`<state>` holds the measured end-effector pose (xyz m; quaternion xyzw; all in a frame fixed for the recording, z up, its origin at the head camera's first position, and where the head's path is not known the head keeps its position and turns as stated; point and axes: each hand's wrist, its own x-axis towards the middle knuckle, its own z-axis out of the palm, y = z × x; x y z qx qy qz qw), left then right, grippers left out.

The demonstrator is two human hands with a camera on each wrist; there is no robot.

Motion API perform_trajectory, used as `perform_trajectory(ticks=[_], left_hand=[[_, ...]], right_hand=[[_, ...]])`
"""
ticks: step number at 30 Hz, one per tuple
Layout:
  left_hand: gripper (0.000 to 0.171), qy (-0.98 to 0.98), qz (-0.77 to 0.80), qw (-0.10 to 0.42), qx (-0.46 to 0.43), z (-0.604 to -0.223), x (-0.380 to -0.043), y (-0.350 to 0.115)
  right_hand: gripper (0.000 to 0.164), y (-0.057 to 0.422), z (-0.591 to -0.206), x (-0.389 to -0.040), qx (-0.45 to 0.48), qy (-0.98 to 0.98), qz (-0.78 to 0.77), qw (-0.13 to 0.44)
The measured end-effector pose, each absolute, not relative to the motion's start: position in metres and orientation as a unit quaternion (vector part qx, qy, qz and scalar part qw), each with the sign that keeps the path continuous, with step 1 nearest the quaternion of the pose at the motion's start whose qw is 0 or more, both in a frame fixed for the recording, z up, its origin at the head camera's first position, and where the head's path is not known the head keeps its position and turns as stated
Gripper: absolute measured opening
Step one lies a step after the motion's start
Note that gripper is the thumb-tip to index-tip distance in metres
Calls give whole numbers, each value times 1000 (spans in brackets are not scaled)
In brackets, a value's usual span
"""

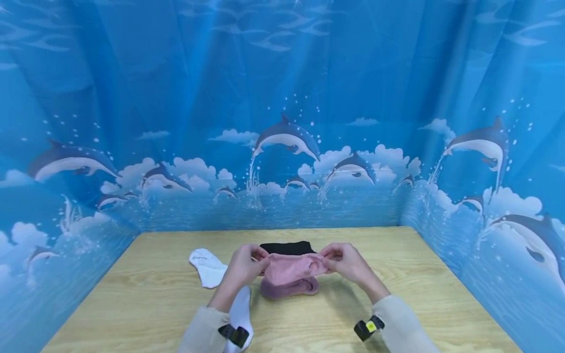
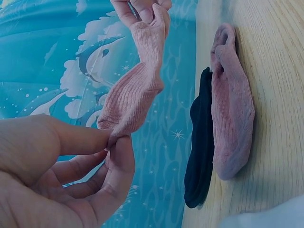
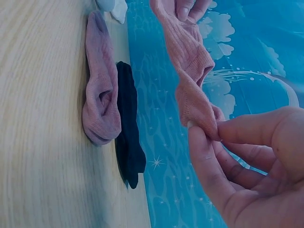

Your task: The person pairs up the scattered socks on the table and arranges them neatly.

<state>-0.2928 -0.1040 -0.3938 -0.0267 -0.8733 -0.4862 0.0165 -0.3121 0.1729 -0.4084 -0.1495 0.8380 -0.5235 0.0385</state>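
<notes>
A pink ribbed sock (image 1: pixel 289 267) is stretched sideways above the table between both hands. My left hand (image 1: pixel 245 265) pinches one end of it between thumb and fingers, seen closely in the left wrist view. At the opposite end, my right hand (image 1: pixel 346 264) pinches the fabric the same way. Beneath the held sock, a second pink sock (image 2: pixel 232 107) lies on the wood, looking darker in the shade. Just behind that one lies a black sock (image 3: pixel 128 126), partly hidden by the held sock in the head view.
Left of the hands lies a white sock (image 1: pixel 209 267) on the wooden table (image 1: pixel 145 289). Another white sock (image 1: pixel 240 314) lies nearer, partly covered by the left forearm. A blue dolphin-print curtain (image 1: pixel 282 73) rises along the table's back and sides.
</notes>
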Motion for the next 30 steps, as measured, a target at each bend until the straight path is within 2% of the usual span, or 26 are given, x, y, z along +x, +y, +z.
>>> perform_trajectory(ticks=[30], left_hand=[[5, -885, -463, 25, -39, -403, -295, -102]], right_hand=[[18, 172, -412, -314, -165, 841, -515, 28]])
